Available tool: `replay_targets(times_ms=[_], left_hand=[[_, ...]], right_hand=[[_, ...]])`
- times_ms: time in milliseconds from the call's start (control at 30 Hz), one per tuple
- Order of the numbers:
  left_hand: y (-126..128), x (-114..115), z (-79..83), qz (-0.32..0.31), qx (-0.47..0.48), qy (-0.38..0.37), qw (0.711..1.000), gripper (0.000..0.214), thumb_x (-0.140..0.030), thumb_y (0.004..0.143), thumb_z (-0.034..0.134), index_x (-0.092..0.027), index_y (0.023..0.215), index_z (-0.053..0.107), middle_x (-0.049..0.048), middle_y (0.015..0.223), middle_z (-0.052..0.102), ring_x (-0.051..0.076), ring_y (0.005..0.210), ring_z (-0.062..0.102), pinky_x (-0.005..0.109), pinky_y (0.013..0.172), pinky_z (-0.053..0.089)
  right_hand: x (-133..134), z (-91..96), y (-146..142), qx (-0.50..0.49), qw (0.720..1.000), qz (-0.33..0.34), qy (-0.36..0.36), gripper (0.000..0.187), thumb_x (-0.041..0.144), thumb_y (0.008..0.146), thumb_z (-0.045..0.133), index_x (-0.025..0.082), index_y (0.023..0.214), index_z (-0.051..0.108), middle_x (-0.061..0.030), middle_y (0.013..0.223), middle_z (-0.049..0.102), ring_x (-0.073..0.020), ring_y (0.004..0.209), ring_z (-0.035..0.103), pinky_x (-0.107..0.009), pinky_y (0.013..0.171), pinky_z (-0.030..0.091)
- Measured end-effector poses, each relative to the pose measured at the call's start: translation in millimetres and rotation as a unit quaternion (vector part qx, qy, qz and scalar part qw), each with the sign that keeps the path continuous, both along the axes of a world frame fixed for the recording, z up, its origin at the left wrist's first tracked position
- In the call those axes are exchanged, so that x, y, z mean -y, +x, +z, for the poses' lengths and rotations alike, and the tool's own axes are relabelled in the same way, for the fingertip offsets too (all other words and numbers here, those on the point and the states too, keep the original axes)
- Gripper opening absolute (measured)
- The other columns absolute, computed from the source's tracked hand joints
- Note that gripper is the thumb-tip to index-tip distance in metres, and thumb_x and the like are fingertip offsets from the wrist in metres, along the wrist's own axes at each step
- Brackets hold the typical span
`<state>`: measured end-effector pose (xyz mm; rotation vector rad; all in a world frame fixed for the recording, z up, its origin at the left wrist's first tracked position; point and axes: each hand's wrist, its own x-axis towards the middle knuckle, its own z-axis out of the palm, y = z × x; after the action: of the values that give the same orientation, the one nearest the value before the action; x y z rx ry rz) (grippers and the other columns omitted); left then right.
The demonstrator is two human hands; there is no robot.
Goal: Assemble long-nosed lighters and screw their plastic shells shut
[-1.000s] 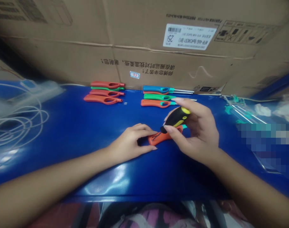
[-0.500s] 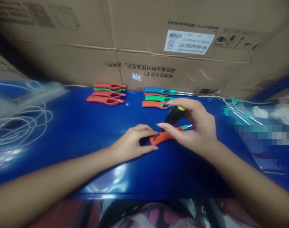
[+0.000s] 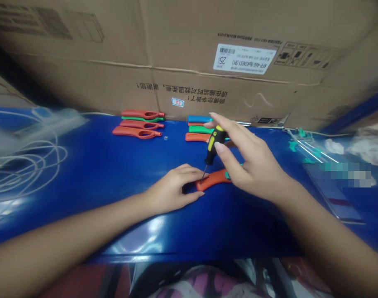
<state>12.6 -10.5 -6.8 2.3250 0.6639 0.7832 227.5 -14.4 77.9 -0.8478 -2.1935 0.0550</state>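
Screwdriver (image 3: 215,142) tip down on the left end of the orange utility lighter (image 3: 216,179)

I have the lighter lying on the blue worktop (image 3: 130,165), a little below and right of the frame's centre. Its long axis runs nearly across the view, the left end lower and the right end slightly raised, passing out of sight behind my right hand (image 3: 249,159). The screwdriver stands steeply over it, its handle leaning toward the upper right and its thin shaft meeting the lighter's face near the left end. Whether the tip sits in a screw is too small for me to tell.

My left hand (image 3: 178,186) is the nearer one to that contact point, coming in from the left: its thumb lies along the lower edge and its forefinger along the upper, so the fingers straddle the end and appear to pin it, only partly closed.

My right fingers hold the black-and-yellow handle, the thumb against its side and the other fingers reaching past its top, fairly spread, so I judge the grip light. Just under that thumb, the lighter's teal trigger (image 3: 228,175) shows.
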Motion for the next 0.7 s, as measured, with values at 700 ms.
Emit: replay_targets(times_ms=[700], left_hand=[[0, 0, 0.8, 0.005, -0.002, 0.005, 1.0, 0.032, -0.024, 0.09, 0.071, -0.017, 0.12, 0.069, 0.009, 0.111, 0.073, 0.023, 0.106, 0.065, 0.039, 0.097, 0.053]], right_hand=[[11, -2.0, -5, -0.07, 0.992, 0.076, -0.067, 0.05, 0.019, 0.103, 0.043, 0.026, 0.153, 0.042, -0.0079, 0.129, 0.068, -0.0195, 0.105, 0.069, -0.038, 0.093, 0.059]])
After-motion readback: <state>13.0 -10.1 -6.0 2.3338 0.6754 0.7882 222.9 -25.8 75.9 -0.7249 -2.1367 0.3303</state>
